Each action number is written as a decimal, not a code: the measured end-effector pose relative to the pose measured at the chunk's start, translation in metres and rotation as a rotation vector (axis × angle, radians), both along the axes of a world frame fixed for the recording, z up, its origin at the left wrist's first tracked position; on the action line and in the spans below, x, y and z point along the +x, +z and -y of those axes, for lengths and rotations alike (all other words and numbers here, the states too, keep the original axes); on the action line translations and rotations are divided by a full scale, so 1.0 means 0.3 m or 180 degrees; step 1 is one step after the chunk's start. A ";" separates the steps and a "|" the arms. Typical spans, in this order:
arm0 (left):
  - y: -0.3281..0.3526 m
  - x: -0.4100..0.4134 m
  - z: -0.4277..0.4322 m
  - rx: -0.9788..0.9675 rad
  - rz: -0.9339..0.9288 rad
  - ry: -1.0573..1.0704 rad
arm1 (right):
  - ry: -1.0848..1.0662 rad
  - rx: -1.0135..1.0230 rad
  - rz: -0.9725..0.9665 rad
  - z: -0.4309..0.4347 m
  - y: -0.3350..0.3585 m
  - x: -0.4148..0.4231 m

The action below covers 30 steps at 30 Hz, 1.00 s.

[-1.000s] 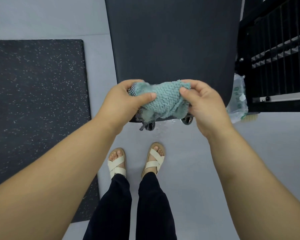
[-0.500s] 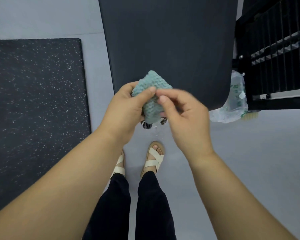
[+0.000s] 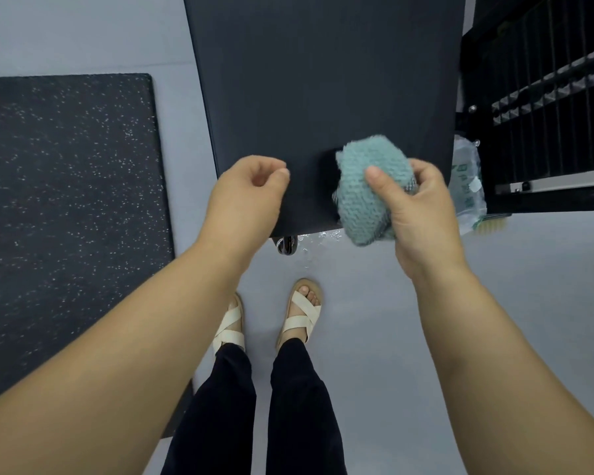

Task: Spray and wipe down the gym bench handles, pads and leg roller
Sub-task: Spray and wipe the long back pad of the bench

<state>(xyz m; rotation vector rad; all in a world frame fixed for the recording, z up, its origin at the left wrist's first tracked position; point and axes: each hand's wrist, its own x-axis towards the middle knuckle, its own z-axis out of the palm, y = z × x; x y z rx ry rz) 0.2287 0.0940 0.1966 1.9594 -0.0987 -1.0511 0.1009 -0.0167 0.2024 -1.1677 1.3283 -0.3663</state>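
Just one teal cloth [image 3: 367, 190], bunched up in the right hand [image 3: 422, 207], thumb clamped over it, above the near right corner of the single dark bench pad [image 3: 323, 80]. Left hand [image 3: 244, 197] empty, fingers loosely curled, at the pad's near edge. Two sandals [image 3: 300, 311] below, one speckled mat [image 3: 66, 200] off left, one plastic bag [image 3: 467, 190] right.

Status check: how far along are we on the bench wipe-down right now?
Done: spraying seems to have happened; droplets lie on the floor below the near edge of the bench pad. In hand: the right hand grips the bunched teal cloth over the pad's near right corner; the left hand is empty. Left: how much pad is wiped cannot be told; handles and leg roller are out of view.
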 end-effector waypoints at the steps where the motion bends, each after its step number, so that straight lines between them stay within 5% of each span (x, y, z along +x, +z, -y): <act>1: -0.005 0.003 -0.009 0.0017 0.0007 -0.0018 | 0.0029 -0.0023 0.0201 0.011 0.009 0.009; 6: -0.007 0.008 -0.031 -0.0007 -0.0033 -0.0124 | -0.0110 -0.0154 0.0971 0.036 0.011 0.074; 13: -0.048 -0.002 -0.059 0.0268 0.0222 -0.0279 | 0.0621 -0.0309 -0.0319 -0.056 -0.135 -0.040; 18: -0.084 -0.015 -0.051 0.0471 0.0627 -0.0372 | 0.0369 -0.2136 -0.1335 -0.064 -0.188 -0.029; 21: -0.083 -0.017 -0.046 0.0635 0.1177 -0.0649 | 0.1110 -0.3072 -0.1431 -0.058 -0.228 -0.012; 25: -0.092 -0.010 -0.060 0.0775 0.1612 -0.0935 | 0.2625 -0.3749 -0.1369 -0.068 -0.337 -0.028; 30: -0.109 0.004 -0.097 0.0808 0.1732 -0.1310 | 0.2308 -0.4128 -0.1766 0.119 -0.364 -0.069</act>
